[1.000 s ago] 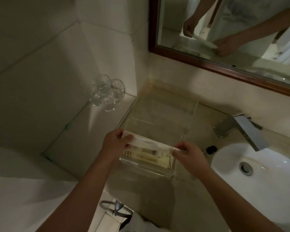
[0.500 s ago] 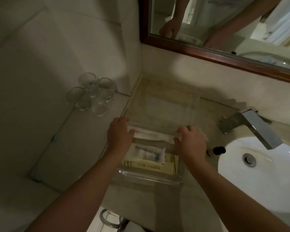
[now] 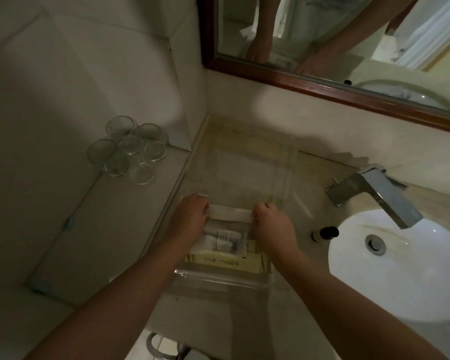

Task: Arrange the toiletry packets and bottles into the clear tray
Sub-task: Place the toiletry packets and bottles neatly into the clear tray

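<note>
Clear tray (image 3: 218, 280) sits on a dim bathroom counter, in the corner between a tiled ledge and a white sink (image 3: 400, 268). Seen from the head camera, the left hand (image 3: 190, 219) and right hand (image 3: 273, 227) each pinch one end of a long white packet (image 3: 230, 211), held level inside the tray's near half. Below it lie a printed white packet (image 3: 224, 240) and a yellow packet (image 3: 218, 262). A small dark-capped bottle (image 3: 325, 233) lies on the counter between tray and sink. Drinking glasses (image 3: 127, 152) cluster on the ledge.
</note>
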Demonstrator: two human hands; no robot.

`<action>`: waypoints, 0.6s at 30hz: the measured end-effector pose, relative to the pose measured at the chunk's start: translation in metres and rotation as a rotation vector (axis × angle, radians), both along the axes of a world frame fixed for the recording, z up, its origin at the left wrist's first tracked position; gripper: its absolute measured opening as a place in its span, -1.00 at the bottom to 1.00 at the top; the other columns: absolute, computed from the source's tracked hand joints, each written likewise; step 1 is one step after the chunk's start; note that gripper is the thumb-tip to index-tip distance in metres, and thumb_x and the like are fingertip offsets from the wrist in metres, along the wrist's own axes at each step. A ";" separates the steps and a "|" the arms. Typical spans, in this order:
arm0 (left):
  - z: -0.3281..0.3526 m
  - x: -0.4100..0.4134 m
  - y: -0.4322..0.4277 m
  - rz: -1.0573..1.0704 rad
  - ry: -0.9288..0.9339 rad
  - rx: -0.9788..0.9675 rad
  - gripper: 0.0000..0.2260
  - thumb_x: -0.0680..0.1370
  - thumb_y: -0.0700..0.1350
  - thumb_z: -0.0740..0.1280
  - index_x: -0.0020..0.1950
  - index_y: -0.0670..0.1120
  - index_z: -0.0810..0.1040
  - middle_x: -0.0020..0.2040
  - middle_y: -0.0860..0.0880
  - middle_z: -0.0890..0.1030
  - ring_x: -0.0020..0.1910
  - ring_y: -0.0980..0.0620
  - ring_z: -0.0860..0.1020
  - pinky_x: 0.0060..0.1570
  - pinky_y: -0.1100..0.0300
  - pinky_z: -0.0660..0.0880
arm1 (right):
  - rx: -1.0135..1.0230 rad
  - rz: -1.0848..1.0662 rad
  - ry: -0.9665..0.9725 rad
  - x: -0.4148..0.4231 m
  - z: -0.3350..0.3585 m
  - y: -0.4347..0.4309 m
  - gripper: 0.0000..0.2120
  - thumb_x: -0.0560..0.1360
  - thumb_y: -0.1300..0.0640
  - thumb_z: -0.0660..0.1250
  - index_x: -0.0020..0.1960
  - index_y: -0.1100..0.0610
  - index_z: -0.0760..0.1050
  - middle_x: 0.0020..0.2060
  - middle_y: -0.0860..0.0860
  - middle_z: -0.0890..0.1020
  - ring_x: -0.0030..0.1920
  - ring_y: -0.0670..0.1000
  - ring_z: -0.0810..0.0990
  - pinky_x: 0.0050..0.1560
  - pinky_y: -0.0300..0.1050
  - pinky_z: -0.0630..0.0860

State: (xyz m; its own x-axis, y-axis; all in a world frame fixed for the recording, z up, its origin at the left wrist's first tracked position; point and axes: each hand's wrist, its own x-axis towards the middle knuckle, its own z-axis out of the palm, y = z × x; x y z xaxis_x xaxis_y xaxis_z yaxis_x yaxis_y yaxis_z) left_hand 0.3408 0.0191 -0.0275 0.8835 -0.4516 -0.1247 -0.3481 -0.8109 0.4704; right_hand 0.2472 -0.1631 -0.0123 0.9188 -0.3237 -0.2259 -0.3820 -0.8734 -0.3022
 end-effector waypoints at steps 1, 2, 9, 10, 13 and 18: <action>0.000 0.000 -0.001 -0.002 -0.017 0.006 -0.94 0.41 -0.25 0.37 -0.14 -0.19 0.55 -0.13 -0.19 0.56 -0.10 -0.19 0.52 -0.14 0.03 0.41 | 0.011 -0.003 0.004 0.000 -0.001 -0.001 -0.92 0.58 0.16 0.17 -0.02 0.08 0.43 -0.08 0.05 0.52 -0.17 0.12 0.51 -0.23 -0.08 0.34; 0.000 0.000 -0.001 -0.002 -0.033 0.009 -0.94 0.41 -0.26 0.36 -0.14 -0.19 0.55 -0.13 -0.20 0.56 -0.11 -0.19 0.52 -0.15 0.03 0.41 | 0.029 -0.001 0.006 -0.001 -0.001 -0.002 -0.92 0.58 0.16 0.17 -0.01 0.08 0.43 -0.08 0.05 0.52 -0.16 0.11 0.51 -0.22 -0.08 0.33; 0.024 -0.024 -0.021 -0.012 -0.034 -0.066 -0.86 0.42 -0.19 0.39 -0.04 -0.13 0.55 -0.08 -0.09 0.53 -0.09 -0.06 0.49 -0.17 0.15 0.35 | 0.204 -0.070 -0.295 -0.052 0.032 -0.017 -0.94 0.53 0.10 0.34 -0.01 0.05 0.49 -0.14 -0.11 0.49 -0.24 -0.11 0.52 -0.23 -0.24 0.49; 0.031 -0.032 -0.030 -0.016 -0.001 -0.088 -0.86 0.44 -0.16 0.38 -0.01 -0.11 0.55 -0.08 -0.05 0.52 -0.09 -0.02 0.48 -0.17 0.15 0.36 | 0.206 -0.123 -0.380 -0.068 0.036 -0.021 -0.90 0.50 0.12 0.38 -0.02 0.06 0.49 -0.17 -0.12 0.48 -0.27 -0.15 0.49 -0.26 -0.29 0.47; 0.046 -0.063 -0.069 -0.053 0.094 -0.158 -0.86 0.47 -0.13 0.36 0.02 -0.04 0.55 -0.08 0.02 0.52 -0.09 0.05 0.49 -0.14 0.19 0.40 | 0.226 -0.405 -0.591 -0.110 0.031 -0.040 -0.73 0.41 0.16 0.47 0.00 0.08 0.42 -0.19 -0.05 0.46 -0.27 -0.17 0.43 -0.28 -0.31 0.38; 0.055 -0.120 -0.141 -0.042 0.197 -0.344 -0.77 0.47 -0.15 0.37 0.13 -0.04 0.53 0.04 0.01 0.52 0.03 0.05 0.51 0.01 0.19 0.47 | 0.346 -0.666 -0.419 -0.128 0.002 -0.072 -0.44 0.39 0.04 0.51 0.29 0.10 0.33 0.14 0.01 0.44 -0.14 -0.07 0.50 -0.14 -0.10 0.50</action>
